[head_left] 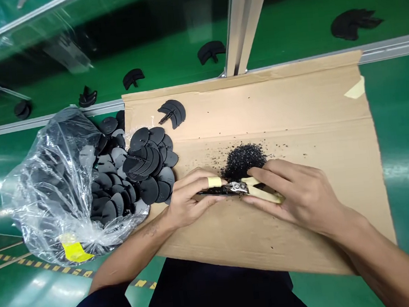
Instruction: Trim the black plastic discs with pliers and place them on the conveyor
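Observation:
My left hand (190, 198) pinches a thin black plastic disc (213, 192), seen nearly edge-on, and has yellow tape around one finger. Closed around the pale yellow handles of the nippers (237, 187) is my right hand (298, 195). The nippers' metal jaws meet the disc's edge near my left fingertips; whether they bite into it cannot be made out. Just beyond them rises a heap of small black plastic clippings (245, 159). Left of my left hand, black discs (148, 154) lie piled on the cardboard.
A clear plastic bag (48, 188) of black discs lies open at the left. A curved black piece (174, 113) sits on the cardboard sheet (315, 99). Beyond, a metal frame post (241, 24) stands on a rail, with more curved pieces (354, 24) on the green surface.

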